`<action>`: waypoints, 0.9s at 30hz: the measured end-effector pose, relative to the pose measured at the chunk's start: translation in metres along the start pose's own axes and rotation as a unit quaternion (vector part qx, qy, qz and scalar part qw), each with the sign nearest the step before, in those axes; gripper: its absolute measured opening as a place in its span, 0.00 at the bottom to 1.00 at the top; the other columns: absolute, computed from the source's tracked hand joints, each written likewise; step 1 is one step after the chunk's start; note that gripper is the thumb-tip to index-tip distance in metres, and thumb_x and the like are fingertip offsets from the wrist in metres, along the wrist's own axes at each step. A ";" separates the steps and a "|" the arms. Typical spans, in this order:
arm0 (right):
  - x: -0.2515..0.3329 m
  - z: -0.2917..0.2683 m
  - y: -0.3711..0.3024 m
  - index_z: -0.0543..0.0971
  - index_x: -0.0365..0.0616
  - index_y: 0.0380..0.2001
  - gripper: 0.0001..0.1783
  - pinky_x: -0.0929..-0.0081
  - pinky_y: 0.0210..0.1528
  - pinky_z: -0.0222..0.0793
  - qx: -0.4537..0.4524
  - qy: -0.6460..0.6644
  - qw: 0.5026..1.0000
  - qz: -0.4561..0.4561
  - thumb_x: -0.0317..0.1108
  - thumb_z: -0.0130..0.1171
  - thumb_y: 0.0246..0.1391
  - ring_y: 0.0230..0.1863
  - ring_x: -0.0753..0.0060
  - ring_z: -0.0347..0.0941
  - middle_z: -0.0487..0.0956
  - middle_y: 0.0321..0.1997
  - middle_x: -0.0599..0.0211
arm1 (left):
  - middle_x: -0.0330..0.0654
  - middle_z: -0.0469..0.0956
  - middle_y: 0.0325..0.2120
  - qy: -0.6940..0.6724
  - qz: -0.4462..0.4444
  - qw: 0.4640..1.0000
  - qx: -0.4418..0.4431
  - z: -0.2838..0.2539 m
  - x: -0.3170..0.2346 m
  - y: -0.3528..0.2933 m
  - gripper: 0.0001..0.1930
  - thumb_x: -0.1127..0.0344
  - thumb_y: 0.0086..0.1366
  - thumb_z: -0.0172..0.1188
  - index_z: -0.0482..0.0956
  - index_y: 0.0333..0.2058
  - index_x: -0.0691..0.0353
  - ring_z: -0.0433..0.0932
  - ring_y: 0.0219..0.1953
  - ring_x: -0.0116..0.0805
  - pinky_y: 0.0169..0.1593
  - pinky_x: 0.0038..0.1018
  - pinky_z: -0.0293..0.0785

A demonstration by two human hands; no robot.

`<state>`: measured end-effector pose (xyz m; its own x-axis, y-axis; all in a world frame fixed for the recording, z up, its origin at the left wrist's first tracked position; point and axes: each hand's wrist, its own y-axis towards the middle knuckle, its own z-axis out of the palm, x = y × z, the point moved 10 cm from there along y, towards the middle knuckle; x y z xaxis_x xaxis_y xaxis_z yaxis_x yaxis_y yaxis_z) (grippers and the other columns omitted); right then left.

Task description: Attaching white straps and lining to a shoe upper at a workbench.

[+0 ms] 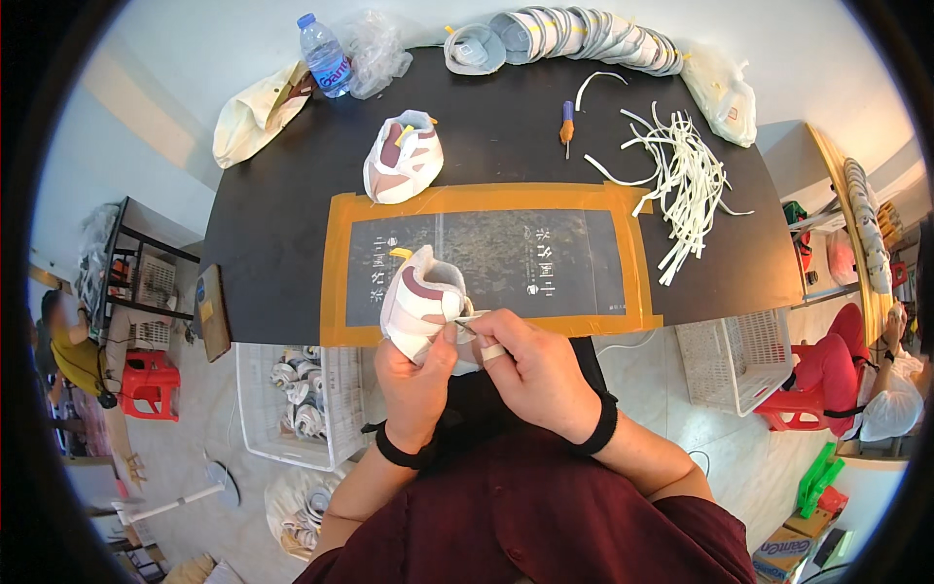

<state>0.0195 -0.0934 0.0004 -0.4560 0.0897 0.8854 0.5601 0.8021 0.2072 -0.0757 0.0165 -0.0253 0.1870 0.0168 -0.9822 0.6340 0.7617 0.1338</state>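
My left hand point(416, 382) is closed around a small white and mauve shoe upper point(420, 304) with a yellow tab, held at the table's front edge. My right hand point(533, 365) pinches at the shoe's near right side, its fingertips almost against my left thumb. A short white bit and a thin dark sliver show at those fingertips, too small to make out. One finger of the right hand has a light wrap. Farther back stands a second matching shoe upper point(403, 158). White laces point(686, 190) lie in a loose heap at the right, near an orange-and-purple-handled tool point(567, 127).
A dark mat edged with orange tape point(637, 263) covers the table's front middle. Along the back are a water bottle point(324, 56), plastic bags and a row of nested shoe uppers point(584, 37). White crates point(249, 399) stand below. Other people sit at both sides.
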 end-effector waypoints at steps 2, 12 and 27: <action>0.002 -0.001 0.002 0.74 0.44 0.43 0.08 0.66 0.33 0.73 -0.003 -0.049 0.999 -0.016 0.28 0.52 0.61 0.31 0.55 0.78 0.79 0.30 0.61 | 0.29 0.77 0.29 0.021 0.013 1.000 0.016 0.001 0.000 0.003 0.08 0.72 0.66 0.60 0.80 0.42 0.67 0.69 0.30 0.15 0.31 0.18 0.64; 0.005 0.000 0.037 0.69 0.41 0.36 0.07 0.51 0.31 0.72 0.049 -0.113 0.992 -0.010 0.29 0.53 0.55 0.30 0.41 0.77 0.80 0.29 0.50 | 0.37 0.79 0.29 0.122 0.024 0.992 -0.007 -0.005 0.015 0.013 0.09 0.69 0.67 0.60 0.80 0.43 0.67 0.73 0.31 0.23 0.35 0.25 0.70; 0.001 0.032 0.054 0.69 0.38 0.37 0.13 0.56 0.30 0.75 0.121 -0.266 0.956 -0.040 0.34 0.57 0.55 0.26 0.45 0.78 0.79 0.24 0.56 | 0.50 0.79 0.42 0.147 0.083 0.985 0.038 -0.003 0.022 0.024 0.13 0.74 0.66 0.55 0.77 0.49 0.66 0.80 0.43 0.44 0.47 0.33 0.74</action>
<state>0.0268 -0.0312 -0.0009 -0.8133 0.2586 0.5213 0.3624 0.9260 0.1059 -0.0586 0.0376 -0.0440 0.0748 0.3325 -0.9402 0.6691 0.6824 0.2945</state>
